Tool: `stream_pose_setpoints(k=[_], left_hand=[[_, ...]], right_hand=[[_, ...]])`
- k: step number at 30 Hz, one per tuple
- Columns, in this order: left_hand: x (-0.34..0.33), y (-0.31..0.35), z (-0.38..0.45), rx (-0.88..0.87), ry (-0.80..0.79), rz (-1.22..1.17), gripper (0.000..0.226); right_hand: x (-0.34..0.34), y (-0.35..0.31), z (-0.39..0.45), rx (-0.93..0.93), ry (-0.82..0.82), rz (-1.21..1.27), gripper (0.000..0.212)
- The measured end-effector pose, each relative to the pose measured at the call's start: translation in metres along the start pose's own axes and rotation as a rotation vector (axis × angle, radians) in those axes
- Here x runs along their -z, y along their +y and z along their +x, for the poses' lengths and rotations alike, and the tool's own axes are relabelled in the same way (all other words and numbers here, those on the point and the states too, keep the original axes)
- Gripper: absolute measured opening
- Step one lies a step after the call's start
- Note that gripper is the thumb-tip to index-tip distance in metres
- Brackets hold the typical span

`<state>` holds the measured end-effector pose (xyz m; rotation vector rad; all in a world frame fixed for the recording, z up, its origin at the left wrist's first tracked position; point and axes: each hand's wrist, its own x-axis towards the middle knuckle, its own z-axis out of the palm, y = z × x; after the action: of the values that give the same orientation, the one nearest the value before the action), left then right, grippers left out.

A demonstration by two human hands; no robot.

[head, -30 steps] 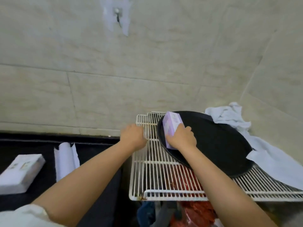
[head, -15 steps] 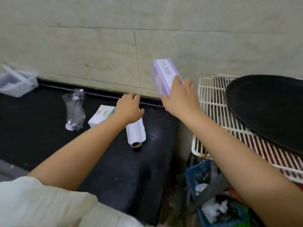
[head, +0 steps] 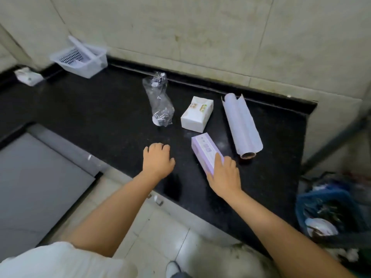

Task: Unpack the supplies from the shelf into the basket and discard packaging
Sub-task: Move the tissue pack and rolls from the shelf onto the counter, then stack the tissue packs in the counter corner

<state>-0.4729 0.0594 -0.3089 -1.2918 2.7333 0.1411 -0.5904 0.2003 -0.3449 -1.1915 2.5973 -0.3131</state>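
A purple and white box point(head: 205, 150) lies on the black counter point(head: 100, 109), and my right hand point(head: 224, 175) grips its near end. My left hand point(head: 157, 160) rests palm down on the counter to the left of the box, fingers apart, holding nothing. Beyond the box lie a white tissue pack point(head: 197, 114), a roll of white film point(head: 241, 125) and a crumpled clear plastic wrapper point(head: 159, 100). A clear plastic basket point(head: 80, 57) stands at the far left against the wall.
A small white packet point(head: 28, 77) lies at the counter's far left corner. A bin lined with a blue bag point(head: 329, 213) holding rubbish stands on the floor at the right. A grey panel point(head: 36, 181) sits below the counter at the left.
My right hand carried the purple box from the wire shelf leftward and down onto the counter. My left hand moved off the shelf edge and onto the counter. The view swung left.
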Motion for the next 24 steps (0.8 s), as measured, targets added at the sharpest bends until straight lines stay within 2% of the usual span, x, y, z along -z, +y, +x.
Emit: stream_pose_setpoints(k=[6, 11, 15, 17, 19, 21, 24], left_hand=[[-0.011, -0.081, 0.021, -0.035, -0.03, -0.03, 0.04], [-0.009, -0.112, 0.043, -0.083, -0.068, -0.045, 0.043], [-0.007, -0.116, 0.066, -0.138, -0.065, -0.053, 0.043], [-0.002, -0.116, 0.083, -0.151, -0.056, -0.062, 0.043], [0.005, -0.117, 0.104, -0.157, -0.043, -0.058, 0.042], [0.013, -0.12, 0.128, -0.167, -0.026, -0.042, 0.04], [0.028, -0.123, 0.164, -0.212, -0.004, 0.034, 0.043]], right_hand=[[-0.036, -0.038, 0.008, -0.12, -0.004, -0.046, 0.066], [-0.033, -0.044, 0.007, -0.192, -0.031, -0.162, 0.068], [-0.011, -0.053, 0.031, -0.148, 0.021, -0.145, 0.055], [0.003, -0.067, 0.06, -0.07, 0.072, -0.076, 0.045], [0.014, -0.085, 0.098, -0.082, 0.136, 0.044, 0.041], [0.02, -0.102, 0.142, -0.21, 0.163, 0.137, 0.051], [0.018, -0.113, 0.202, -0.493, 0.077, 0.202, 0.083]])
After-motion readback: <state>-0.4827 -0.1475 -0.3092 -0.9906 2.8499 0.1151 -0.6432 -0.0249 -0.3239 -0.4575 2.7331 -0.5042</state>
